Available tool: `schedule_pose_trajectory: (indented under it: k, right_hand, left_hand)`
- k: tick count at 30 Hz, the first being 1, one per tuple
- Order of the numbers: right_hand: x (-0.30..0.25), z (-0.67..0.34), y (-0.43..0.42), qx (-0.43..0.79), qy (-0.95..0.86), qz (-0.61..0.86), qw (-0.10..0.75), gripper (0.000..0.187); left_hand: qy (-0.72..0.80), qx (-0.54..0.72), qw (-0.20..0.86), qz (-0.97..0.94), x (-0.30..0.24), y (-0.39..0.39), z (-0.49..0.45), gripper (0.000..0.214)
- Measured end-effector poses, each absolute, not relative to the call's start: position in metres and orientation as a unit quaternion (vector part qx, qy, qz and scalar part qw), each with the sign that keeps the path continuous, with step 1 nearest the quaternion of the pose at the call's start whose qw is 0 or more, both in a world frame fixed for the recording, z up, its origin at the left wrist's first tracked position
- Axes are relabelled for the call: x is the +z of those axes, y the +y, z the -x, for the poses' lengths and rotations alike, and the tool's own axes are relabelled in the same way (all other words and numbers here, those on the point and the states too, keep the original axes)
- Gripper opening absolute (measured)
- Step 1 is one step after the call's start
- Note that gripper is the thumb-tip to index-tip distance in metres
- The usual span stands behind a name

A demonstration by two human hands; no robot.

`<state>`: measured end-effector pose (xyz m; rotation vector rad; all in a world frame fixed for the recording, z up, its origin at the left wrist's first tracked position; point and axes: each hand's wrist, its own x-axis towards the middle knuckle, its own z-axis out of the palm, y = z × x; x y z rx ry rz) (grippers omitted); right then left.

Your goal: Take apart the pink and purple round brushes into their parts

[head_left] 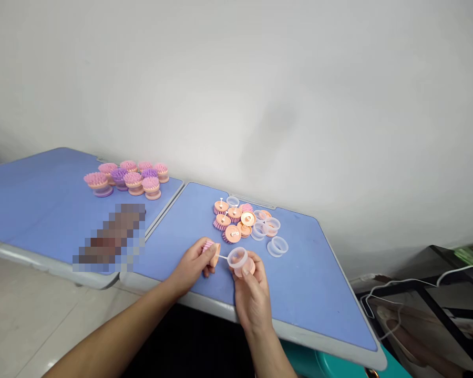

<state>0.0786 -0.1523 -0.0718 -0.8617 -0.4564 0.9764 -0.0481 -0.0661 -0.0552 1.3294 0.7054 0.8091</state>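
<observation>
My left hand (pixel 197 262) is closed on a brush head (pixel 208 247) with pink bristles and a peach base. From that base a thin white stem (pixel 222 257) points right, its tip close to the rim of a clear plastic cup. My right hand (pixel 254 294) grips this clear cup (pixel 237 257), which has a peach part at its lower end, with the rim tilted toward the brush head. Just beyond both hands lie several more brush heads (pixel 232 234), bristles mostly down and some with white stems up. Beside them are several clear plastic rings (pixel 279 245).
On the left blue table (pixel 35 194) stands a group of whole brushes (pixel 133 182) with pink or purple bristles. A pixelated patch (pixel 114 236) covers something near its edge. Wall behind; at right, a black rack (pixel 429 310) with white cable. Teal object (pixel 311 359) under the table.
</observation>
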Motion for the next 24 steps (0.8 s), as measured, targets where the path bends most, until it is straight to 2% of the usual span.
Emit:
schedule_pose_trajectory:
  k: [5,9,11,13,19,21,24]
  right_hand:
    - [-0.074,-0.082,-0.148,0.504,-0.110,0.327,0.792,0.023]
    - [-0.080,-0.081,-0.148,0.540,-0.101,0.317,0.773,0.030]
    - [-0.081,-0.081,-0.149,0.558,-0.117,0.309,0.761,0.031]
    - [-0.080,-0.083,-0.151,0.566,-0.119,0.307,0.756,0.030]
    - [-0.077,-0.090,-0.153,0.551,-0.095,0.308,0.770,0.027]
    - [-0.076,-0.090,-0.154,0.536,-0.098,0.314,0.778,0.026]
    - [-0.076,-0.086,-0.155,0.516,-0.130,0.326,0.781,0.027]
  left_hand:
    - [0.298,0.411,0.691,-0.515,-0.052,-0.065,0.048,0.043]
    - [0.339,0.414,0.699,-0.474,-0.048,-0.057,0.052,0.067]
    - [0.354,0.397,0.681,-0.504,-0.045,-0.050,0.052,0.067]
    - [0.377,0.391,0.633,-0.552,-0.044,-0.040,0.050,0.060]
    - [0.489,0.378,0.371,-0.693,-0.056,-0.007,0.042,0.031]
    - [0.489,0.357,0.342,-0.719,-0.061,-0.003,0.043,0.034]
    - [0.478,0.389,0.274,-0.738,-0.064,-0.011,0.047,0.059]
